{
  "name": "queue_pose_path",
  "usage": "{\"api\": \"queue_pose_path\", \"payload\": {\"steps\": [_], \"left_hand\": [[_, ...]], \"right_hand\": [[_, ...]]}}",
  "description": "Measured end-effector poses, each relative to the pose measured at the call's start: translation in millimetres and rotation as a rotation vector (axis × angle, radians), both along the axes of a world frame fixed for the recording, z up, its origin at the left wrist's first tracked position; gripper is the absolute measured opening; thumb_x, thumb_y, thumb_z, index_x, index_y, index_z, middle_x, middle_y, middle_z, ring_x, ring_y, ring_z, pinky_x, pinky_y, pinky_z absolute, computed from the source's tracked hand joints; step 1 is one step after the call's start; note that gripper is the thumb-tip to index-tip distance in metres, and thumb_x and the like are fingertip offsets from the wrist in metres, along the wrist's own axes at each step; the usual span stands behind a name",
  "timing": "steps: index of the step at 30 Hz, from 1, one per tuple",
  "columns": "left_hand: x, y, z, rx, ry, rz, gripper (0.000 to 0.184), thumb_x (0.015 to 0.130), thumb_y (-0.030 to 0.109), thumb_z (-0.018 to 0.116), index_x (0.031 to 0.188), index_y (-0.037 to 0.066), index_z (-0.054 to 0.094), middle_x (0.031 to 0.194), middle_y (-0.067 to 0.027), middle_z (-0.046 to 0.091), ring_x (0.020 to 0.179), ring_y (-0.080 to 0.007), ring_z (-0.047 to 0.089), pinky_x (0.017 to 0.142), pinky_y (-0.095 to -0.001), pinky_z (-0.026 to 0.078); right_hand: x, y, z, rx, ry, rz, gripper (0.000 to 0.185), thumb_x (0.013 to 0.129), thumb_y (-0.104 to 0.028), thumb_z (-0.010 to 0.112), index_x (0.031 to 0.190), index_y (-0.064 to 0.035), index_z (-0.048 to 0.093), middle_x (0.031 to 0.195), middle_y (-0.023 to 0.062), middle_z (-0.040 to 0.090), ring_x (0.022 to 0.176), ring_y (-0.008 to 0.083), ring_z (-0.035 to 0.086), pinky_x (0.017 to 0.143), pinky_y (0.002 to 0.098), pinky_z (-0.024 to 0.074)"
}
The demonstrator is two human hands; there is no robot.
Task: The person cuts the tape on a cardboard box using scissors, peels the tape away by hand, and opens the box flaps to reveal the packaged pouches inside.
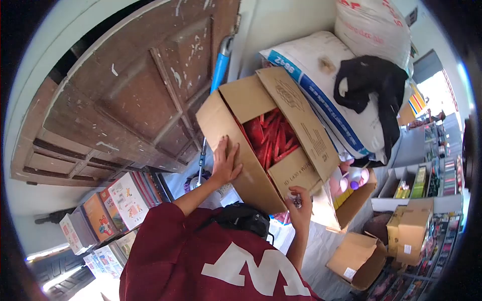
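Observation:
An open cardboard box (238, 173) stands tilted in front of me, its flaps folded outward. Inside lie many glossy red packets (271, 138); their exact kind is unclear. My left hand (226, 161) rests with fingers spread against the near left side of the box. At its lower right corner, my right hand (299, 206) is closed, fingers curled around a small, shiny, crinkled thing that I cannot make out. That hand is beside a printed flap (296, 173).
Large white sacks (314, 57) and a black cloth (374, 83) are behind the box. A wooden door (135, 95) and blue pole (219, 70) stand left. Books (98, 215) fill the lower left; more cardboard boxes (354, 256) and stocked shelves (442, 175) are right.

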State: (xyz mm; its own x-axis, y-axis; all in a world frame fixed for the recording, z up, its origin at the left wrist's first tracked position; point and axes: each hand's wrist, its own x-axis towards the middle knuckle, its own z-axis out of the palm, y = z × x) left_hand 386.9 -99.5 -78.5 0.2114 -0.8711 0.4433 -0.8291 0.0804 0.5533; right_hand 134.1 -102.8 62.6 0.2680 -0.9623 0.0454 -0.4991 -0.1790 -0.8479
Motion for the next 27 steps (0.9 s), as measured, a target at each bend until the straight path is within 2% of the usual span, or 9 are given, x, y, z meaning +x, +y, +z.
{"api": "queue_pose_path", "payload": {"steps": [5, 6, 9, 10, 13, 14, 17, 24, 27], "left_hand": [[36.6, 4.2, -15.2, 0.014, -0.025, -0.182, 0.056, 0.075, 0.035, 0.059, 0.125, 0.016, 0.042, 0.137, -0.0214, 0.02, 0.126, -0.0367, 0.022, 0.098, -0.0489, 0.024], [41.5, 3.7, -17.3, 0.01, -0.028, -0.207, 0.055, 0.075, 0.035, 0.059, 0.124, 0.017, 0.043, 0.137, -0.0205, 0.021, 0.126, -0.036, 0.023, 0.098, -0.0487, 0.024], [48.1, 1.3, -15.6, 0.011, -0.026, -0.233, 0.048, 0.073, 0.03, 0.061, 0.119, 0.019, 0.048, 0.135, -0.0177, 0.028, 0.125, -0.0328, 0.028, 0.094, -0.0472, 0.028], [50.4, 1.1, -14.9, 0.0, -0.029, -0.238, 0.047, 0.073, 0.029, 0.061, 0.117, 0.019, 0.05, 0.134, -0.0177, 0.03, 0.124, -0.0324, 0.029, 0.093, -0.0467, 0.028], [51.8, -3.3, -5.1, -0.044, 0.027, -0.207, 0.036, 0.072, 0.026, 0.061, 0.107, 0.016, 0.056, 0.126, -0.0169, 0.039, 0.115, -0.0317, 0.038, 0.089, -0.0451, 0.03], [52.8, -5.6, -1.1, -0.042, 0.044, -0.198, 0.034, 0.072, 0.026, 0.06, 0.104, 0.015, 0.056, 0.124, -0.0167, 0.04, 0.113, -0.032, 0.04, 0.089, -0.0452, 0.029], [54.5, -21.5, 26.1, -0.084, 0.137, -0.153, 0.032, 0.074, 0.027, 0.057, 0.1, 0.008, 0.055, 0.118, -0.0165, 0.043, 0.104, -0.0336, 0.043, 0.089, -0.0448, 0.03], [56.5, -87.3, 86.1, -0.207, 0.272, -0.101, 0.037, 0.074, 0.014, 0.054, 0.109, 0.002, 0.049, 0.124, -0.0207, 0.037, 0.116, -0.038, 0.035, 0.095, -0.0472, 0.027], [52.6, -111.6, 90.2, -0.121, 0.149, -0.075, 0.043, 0.069, 0.012, 0.051, 0.111, 0.003, 0.049, 0.127, -0.0223, 0.034, 0.119, -0.0386, 0.032, 0.096, -0.0481, 0.024]], "right_hand": [[39.1, -41.5, -14.5, -0.249, 0.048, -0.005, 0.015, 0.083, -0.011, 0.051, 0.093, -0.0002, 0.056, 0.085, 0.0097, 0.057, 0.078, 0.018, 0.052, 0.073, 0.0277, 0.0403], [50.4, -47.1, -5.6, -0.016, -0.175, -0.19, 0.026, 0.089, -0.019, 0.044, 0.091, 0.0031, 0.057, 0.081, 0.0094, 0.058, 0.072, 0.0171, 0.052, 0.072, 0.0271, 0.0409], [15.1, -72.4, -16.3, 0.273, -0.155, -0.22, 0.029, 0.088, -0.021, 0.047, 0.098, 0.0051, 0.055, 0.077, 0.0082, 0.058, 0.068, 0.016, 0.053, 0.07, 0.026, 0.0414], [11.4, -76.3, -18.0, 0.424, -0.419, -0.263, 0.034, 0.087, -0.019, 0.048, 0.113, 0.0029, 0.048, 0.069, 0.006, 0.054, 0.071, 0.0175, 0.053, 0.07, 0.0282, 0.0423], [4.3, -75.2, -2.4, 0.951, -1.274, -0.194, 0.041, 0.085, -0.012, 0.046, 0.122, 0.0052, 0.037, 0.061, 0.0022, 0.047, 0.071, 0.0189, 0.051, 0.074, 0.0352, 0.0445], [-1.8, -77.0, -15.1, 0.966, -1.399, -0.19, 0.05, 0.084, -0.01, 0.047, 0.128, 0.0033, 0.028, 0.06, 0.0015, 0.045, 0.071, 0.0197, 0.052, 0.076, 0.0383, 0.0448], [6.0, -79.9, -18.8, 0.678, -1.102, -0.459, 0.054, 0.083, -0.009, 0.047, 0.132, -0.0007, 0.026, 0.063, 0.0034, 0.046, 0.075, 0.0208, 0.053, 0.077, 0.0398, 0.0445], [-3.0, -115.3, 0.0, 0.183, -0.615, -0.499, 0.043, 0.085, -0.005, 0.046, 0.126, 0.001, 0.037, 0.095, 0.0107, 0.059, 0.074, 0.0135, 0.052, 0.067, 0.024, 0.041], [-12.4, -140.3, 10.4, 0.011, -0.528, -0.563, 0.033, 0.085, -0.007, 0.046, 0.117, 0.0019, 0.047, 0.092, 0.0097, 0.06, 0.074, 0.0126, 0.052, 0.066, 0.0238, 0.0406]]}}
